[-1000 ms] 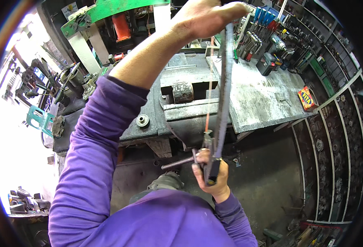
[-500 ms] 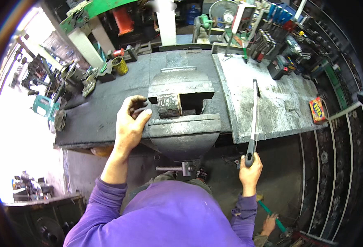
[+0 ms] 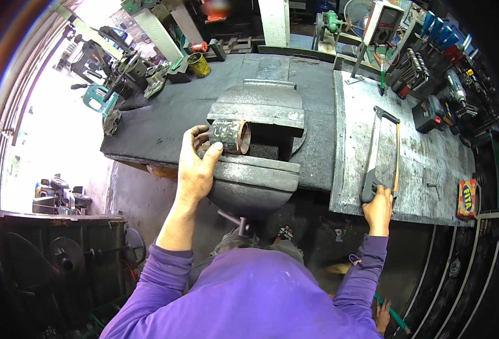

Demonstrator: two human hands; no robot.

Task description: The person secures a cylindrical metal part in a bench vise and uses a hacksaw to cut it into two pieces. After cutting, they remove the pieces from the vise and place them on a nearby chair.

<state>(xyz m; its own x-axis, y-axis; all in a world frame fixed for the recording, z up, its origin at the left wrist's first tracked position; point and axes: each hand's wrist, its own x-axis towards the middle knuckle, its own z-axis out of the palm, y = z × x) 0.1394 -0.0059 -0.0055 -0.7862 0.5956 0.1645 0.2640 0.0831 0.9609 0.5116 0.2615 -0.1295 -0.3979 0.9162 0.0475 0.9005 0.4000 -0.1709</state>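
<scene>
A short, dark metal pipe [image 3: 227, 135] sits between the jaws of a large bench vise [image 3: 255, 169], its rusty open end facing right. My left hand [image 3: 197, 172] is at the pipe's left end, thumb in front and fingers curled behind, closed on it. Over to the right, my right hand [image 3: 379, 210] is wrapped round the handle of a hacksaw [image 3: 374, 150]. The saw points away from me with its frame on the left and its orange blade on the right, over a pale metal-topped board [image 3: 413, 164]. Whether it rests on the board I cannot tell.
A small T-shaped tool [image 3: 435, 187] and a red-yellow box [image 3: 467, 199] are on the board's right. Behind them stand a black battery pack [image 3: 428, 114] and racked tools. A yellow can [image 3: 198, 65] is on the far bench. Another person's hand [image 3: 383, 316] shows low right.
My left hand has moved from beside the pipe onto its end, and the pipe now shows more of its opening. The hacksaw has been turned flatter and lowered toward the board.
</scene>
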